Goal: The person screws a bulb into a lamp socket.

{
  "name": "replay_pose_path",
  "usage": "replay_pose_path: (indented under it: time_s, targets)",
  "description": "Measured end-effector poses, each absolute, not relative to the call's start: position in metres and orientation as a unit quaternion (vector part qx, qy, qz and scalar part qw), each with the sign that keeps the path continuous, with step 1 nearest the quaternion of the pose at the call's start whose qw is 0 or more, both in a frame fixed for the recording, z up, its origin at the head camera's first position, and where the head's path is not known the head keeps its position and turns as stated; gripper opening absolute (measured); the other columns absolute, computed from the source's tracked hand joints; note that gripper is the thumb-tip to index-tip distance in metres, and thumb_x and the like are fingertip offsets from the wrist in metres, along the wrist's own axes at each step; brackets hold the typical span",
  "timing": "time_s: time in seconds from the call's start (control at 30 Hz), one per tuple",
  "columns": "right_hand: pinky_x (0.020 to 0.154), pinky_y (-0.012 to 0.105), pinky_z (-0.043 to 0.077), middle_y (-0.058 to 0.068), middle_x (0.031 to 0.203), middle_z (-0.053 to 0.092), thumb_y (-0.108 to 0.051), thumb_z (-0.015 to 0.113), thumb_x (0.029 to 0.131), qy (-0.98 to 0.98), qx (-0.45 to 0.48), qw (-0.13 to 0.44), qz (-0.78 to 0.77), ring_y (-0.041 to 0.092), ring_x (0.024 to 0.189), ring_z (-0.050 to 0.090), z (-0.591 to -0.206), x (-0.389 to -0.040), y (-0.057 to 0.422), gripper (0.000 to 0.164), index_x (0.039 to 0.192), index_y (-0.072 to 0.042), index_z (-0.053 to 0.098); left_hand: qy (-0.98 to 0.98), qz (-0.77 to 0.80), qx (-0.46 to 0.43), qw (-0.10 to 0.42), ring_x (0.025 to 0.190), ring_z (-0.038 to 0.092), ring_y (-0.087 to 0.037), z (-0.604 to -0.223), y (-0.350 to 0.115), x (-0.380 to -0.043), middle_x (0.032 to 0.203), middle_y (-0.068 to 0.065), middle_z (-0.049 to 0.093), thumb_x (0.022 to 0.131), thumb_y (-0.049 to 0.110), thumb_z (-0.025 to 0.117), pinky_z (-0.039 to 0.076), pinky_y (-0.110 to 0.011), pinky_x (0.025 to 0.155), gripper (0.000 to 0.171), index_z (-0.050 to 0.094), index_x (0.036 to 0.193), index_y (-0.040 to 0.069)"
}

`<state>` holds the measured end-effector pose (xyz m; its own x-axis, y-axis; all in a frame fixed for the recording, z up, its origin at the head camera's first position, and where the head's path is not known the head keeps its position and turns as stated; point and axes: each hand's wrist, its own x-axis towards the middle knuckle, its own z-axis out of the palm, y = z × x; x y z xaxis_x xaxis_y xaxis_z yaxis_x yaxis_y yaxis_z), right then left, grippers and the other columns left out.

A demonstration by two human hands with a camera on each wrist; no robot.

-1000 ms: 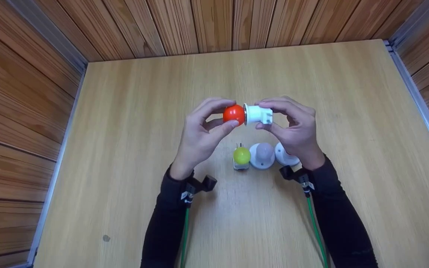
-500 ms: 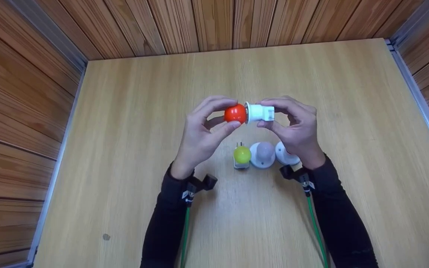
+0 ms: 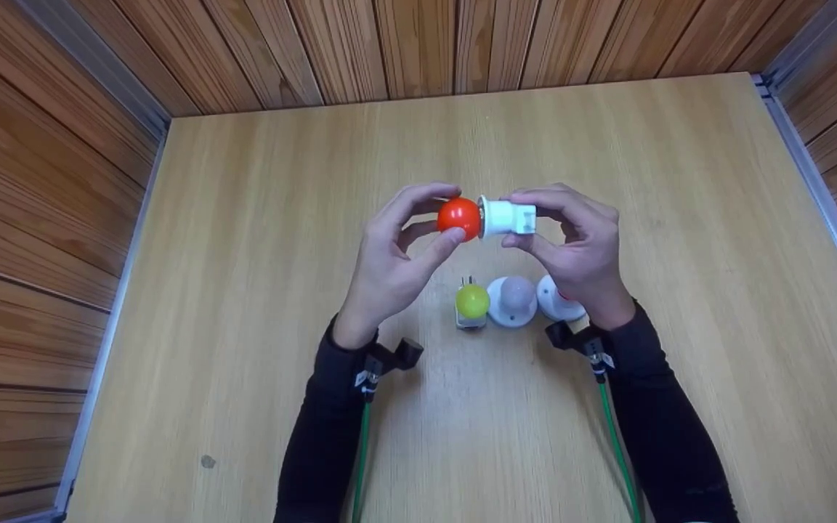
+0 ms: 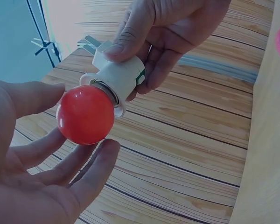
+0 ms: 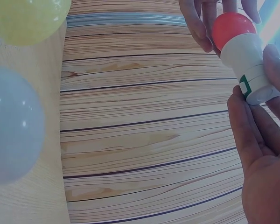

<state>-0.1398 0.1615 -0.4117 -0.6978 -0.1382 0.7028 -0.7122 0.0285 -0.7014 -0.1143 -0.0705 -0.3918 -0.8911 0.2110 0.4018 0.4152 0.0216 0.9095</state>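
Observation:
In the head view my left hand (image 3: 397, 261) has its thumb and fingers curled round a round red light bulb (image 3: 460, 218). The left index finger stands just above the bulb's top, while the thumb lies on its lower front. My right hand (image 3: 575, 243) pinches a white plug-in lamp socket (image 3: 506, 219) between thumb and fingers. The bulb's metal base, partly visible in the left wrist view, sits at the socket's flanged mouth. Flat prongs (image 4: 87, 45) stick out from the socket's far end. Both pieces are held up over the table.
Below the hands on the wooden table (image 3: 244, 290) stand a yellow bulb (image 3: 472, 301) in a plug-in socket and a pale bulb (image 3: 517, 293) on a round white base. Another round white base (image 3: 555, 303) is partly hidden by my right hand. Wood-panelled walls (image 3: 418, 51) enclose the table.
The left index finger has lifted slightly off the red bulb's top. The white socket turned a little early on. The bulbs on the table have stayed put.

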Motion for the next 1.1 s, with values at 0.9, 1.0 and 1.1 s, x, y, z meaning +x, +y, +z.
replay_pose_path:
  time_s: [0.9, 1.0, 1.1]
  targets:
    - [0.098, 0.028, 0.064, 0.001, 0.116, 0.081, 0.004, 0.090, 0.077, -0.662, 0.336, 0.234, 0.628, 0.017, 0.108, 0.078, -0.4120, -0.1402, 0.1589, 0.037, 0.108, 0.015, 0.073, -0.733, -0.657, -0.173, 0.033, 0.105, 0.070, -0.022, -0.3935, -0.0701, -0.1143, 0.132, -0.020, 0.070, 0.098, 0.010, 0.074, 0.066, -0.026, 0.090, 0.043, 0.064, 0.137, -0.004]
    - [0.099, 0.028, 0.064, 0.001, 0.116, 0.081, 0.002, 0.090, 0.078, -0.661, 0.337, 0.234, 0.628, 0.017, 0.108, 0.079, -0.4118, -0.1403, 0.1591, 0.037, 0.108, 0.015, 0.073, -0.733, -0.657, -0.174, 0.036, 0.106, 0.070, -0.024, -0.3938, -0.0697, -0.1139, 0.132, -0.020, 0.070, 0.098, 0.009, 0.075, 0.066, -0.026, 0.091, 0.044, 0.064, 0.137, -0.005]
    - [0.099, 0.029, 0.064, 0.002, 0.116, 0.081, 0.005, 0.090, 0.076, -0.660, 0.337, 0.233, 0.630, 0.017, 0.108, 0.079, -0.4116, -0.1402, 0.1590, 0.037, 0.108, 0.015, 0.072, -0.732, -0.657, -0.176, 0.038, 0.107, 0.071, -0.025, -0.3937, -0.0691, -0.1137, 0.132, -0.021, 0.070, 0.097, 0.009, 0.075, 0.066, -0.026, 0.092, 0.044, 0.063, 0.137, -0.006]
